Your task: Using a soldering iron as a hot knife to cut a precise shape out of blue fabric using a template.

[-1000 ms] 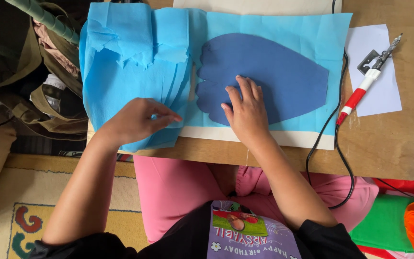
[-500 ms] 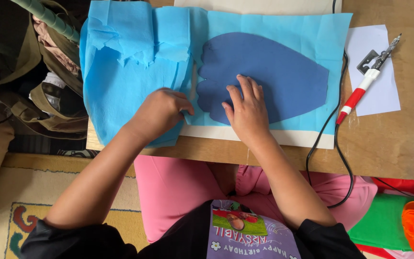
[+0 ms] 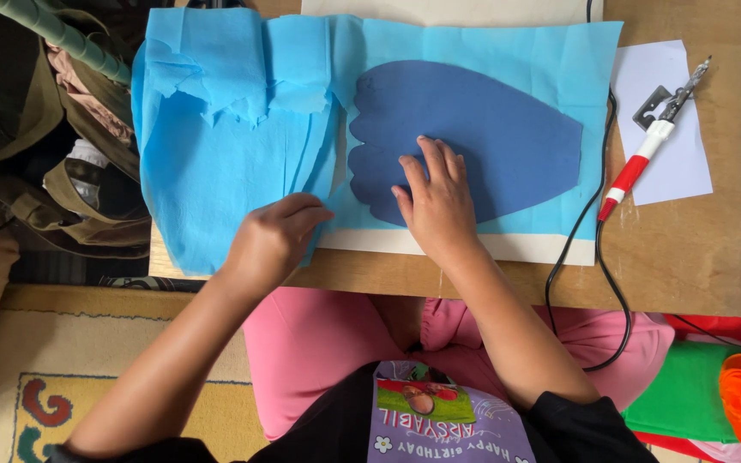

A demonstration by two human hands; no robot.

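Right hand (image 3: 436, 201) lies flat, fingers spread, pressing a dark blue leaf-shaped fabric piece (image 3: 473, 137) on the wooden board (image 3: 688, 257). Left hand (image 3: 272, 240) curls, pinching light blue tissue-like sheets (image 3: 216, 163) at their edge.

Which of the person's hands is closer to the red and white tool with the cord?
The right. The right hand lies flat on the dark blue shape, left of the red and white tool. The left hand pinches light blue sheets farther left.

Left hand (image 3: 272, 240) curled, fingers pinched, right hand (image 3: 435, 201) flat, fingers spread
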